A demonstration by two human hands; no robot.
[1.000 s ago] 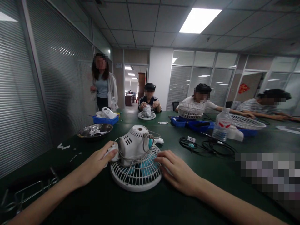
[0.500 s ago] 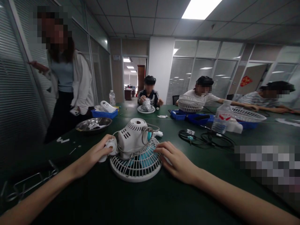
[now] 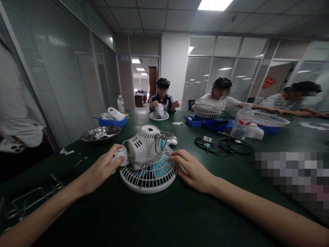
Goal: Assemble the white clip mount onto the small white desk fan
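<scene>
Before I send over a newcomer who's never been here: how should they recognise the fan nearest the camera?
On the near side of the green table, find the left hand and right hand. Between them sits a white fan, grille down, motor housing up. Blue blades show through its grille, and it lies much closer than the other fan across the table.

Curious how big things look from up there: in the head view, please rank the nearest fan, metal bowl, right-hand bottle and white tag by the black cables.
1. Fan
2. Metal bowl and right-hand bottle: too alike; bowl wider, bottle taller
3. White tag
</scene>
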